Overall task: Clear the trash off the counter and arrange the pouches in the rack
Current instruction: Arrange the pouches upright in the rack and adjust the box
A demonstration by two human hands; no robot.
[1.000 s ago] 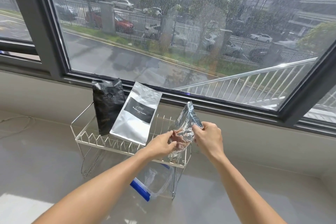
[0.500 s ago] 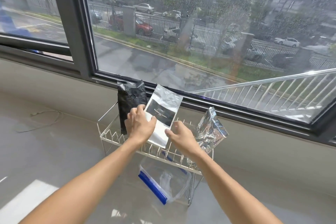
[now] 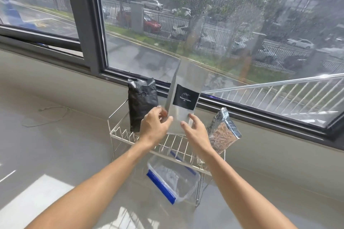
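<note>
The silver pouch (image 3: 183, 98) is held upright above the middle of the wire rack (image 3: 121, 132), its black label facing the camera. It is pinched at its lower left edge by the left hand (image 3: 154, 124), fingers closed on the material. The right hand (image 3: 195, 130) is at the lower right corner with fingers spread and partly open; contact with the pouch cannot be confirmed. This two-sided hold is judged to keep the flat pouch vertical so its base can be guided between the rack's wires.

The black pouch (image 3: 142, 102) is stood at the rack's left end, leaning back toward the window. The clear-fronted foil pouch (image 3: 223, 132) is tilted at the right end. A gap between them is left for the silver one.

A clear zip bag with a blue strip (image 3: 173, 180) is seen on the bench (image 3: 55, 154) beneath the rack, presumably trash not yet cleared.
</note>
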